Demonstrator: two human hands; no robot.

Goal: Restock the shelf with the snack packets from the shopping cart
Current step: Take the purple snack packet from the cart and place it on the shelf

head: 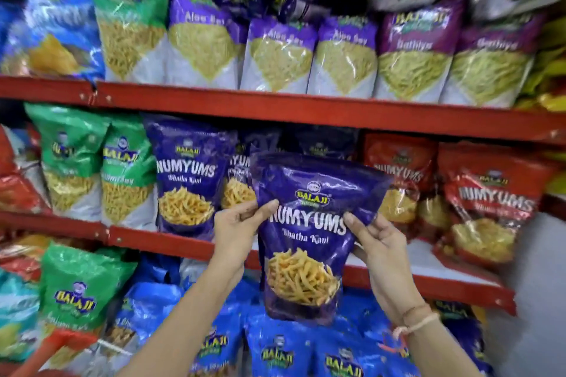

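Note:
A purple Numyums snack packet (309,242) is held upright in front of the middle shelf (171,243). My left hand (237,231) grips its left edge and my right hand (378,246) grips its right edge. Behind it, on the middle shelf, two more purple Numyums packets (186,180) stand in a row. A bare white patch of shelf (419,257) lies just right of the held packet. At the bottom left corner the red rim of the shopping cart (61,346) shows, with packets in it.
Red Numyums packets (487,208) fill the middle shelf's right side and green packets (101,168) its left. The top shelf (306,110) holds purple and green sev packets. Blue packets (306,349) crowd the lower shelf under my arms.

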